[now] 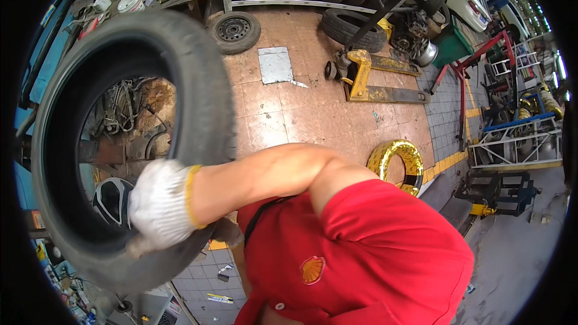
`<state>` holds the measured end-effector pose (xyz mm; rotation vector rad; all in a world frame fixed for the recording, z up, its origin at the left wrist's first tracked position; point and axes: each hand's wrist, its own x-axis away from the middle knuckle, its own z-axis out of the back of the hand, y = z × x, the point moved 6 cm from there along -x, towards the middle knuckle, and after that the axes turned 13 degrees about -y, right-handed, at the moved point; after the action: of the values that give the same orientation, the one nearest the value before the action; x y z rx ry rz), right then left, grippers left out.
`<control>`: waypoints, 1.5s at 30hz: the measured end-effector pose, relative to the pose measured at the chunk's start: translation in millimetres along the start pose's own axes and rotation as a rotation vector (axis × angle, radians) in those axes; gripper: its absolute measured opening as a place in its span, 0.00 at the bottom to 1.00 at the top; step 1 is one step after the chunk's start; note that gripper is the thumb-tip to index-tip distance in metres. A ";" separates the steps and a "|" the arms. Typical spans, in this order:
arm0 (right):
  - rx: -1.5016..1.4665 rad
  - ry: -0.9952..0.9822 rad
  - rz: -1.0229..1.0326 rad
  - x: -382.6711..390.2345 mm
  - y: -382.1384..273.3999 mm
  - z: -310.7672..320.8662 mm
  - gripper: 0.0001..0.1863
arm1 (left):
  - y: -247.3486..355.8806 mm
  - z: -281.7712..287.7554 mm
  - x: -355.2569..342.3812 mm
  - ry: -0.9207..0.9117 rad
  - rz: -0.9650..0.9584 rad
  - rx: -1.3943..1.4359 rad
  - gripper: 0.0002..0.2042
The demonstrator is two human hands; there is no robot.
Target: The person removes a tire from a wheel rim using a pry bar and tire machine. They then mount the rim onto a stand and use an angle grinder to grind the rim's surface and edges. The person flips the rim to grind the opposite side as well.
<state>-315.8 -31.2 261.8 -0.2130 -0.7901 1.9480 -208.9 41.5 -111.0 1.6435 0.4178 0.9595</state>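
Tire (201,84) under the gloved fingers (142,245), along its inner edge

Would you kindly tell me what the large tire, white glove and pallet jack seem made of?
Tire: probably rubber, dull and dark throughout. White glove: apparently matte knitted cotton or a blend, given its fuzzy surface. Pallet jack: likely steel in worn yellow paint, dark scuffs showing.
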 end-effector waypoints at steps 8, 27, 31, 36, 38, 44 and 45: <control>-0.064 0.206 -0.483 116.3 214.0 -26.2 0.28 | 35.1 -64.3 -70.5 -0.389 0.275 -0.477 0.39; -1.472 -0.116 -1.151 284.2 426.7 -516.8 0.20 | -119.0 189.9 154.9 0.640 0.339 0.299 0.46; -1.413 -0.148 -1.074 239.5 439.0 -513.2 0.19 | -111.3 263.5 183.5 0.881 0.038 0.594 0.44; -1.250 -0.097 -1.006 191.4 474.2 -453.5 0.16 | -103.5 308.1 194.1 1.108 0.042 0.682 0.31; -1.211 -0.074 -0.969 171.0 484.2 -425.6 0.16 | -121.6 322.9 203.8 1.096 0.018 0.704 0.31; -1.185 -0.056 -0.892 136.4 490.0 -376.2 0.15 | -117.1 306.5 211.0 1.133 -0.070 0.784 0.25; -1.175 -0.055 -0.888 132.0 485.0 -370.8 0.15 | -113.0 298.9 215.1 1.158 -0.082 0.787 0.25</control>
<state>-566.2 95.0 -296.5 -0.4039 -1.6439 0.5101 174.5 36.7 -147.5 1.5188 1.8019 1.7683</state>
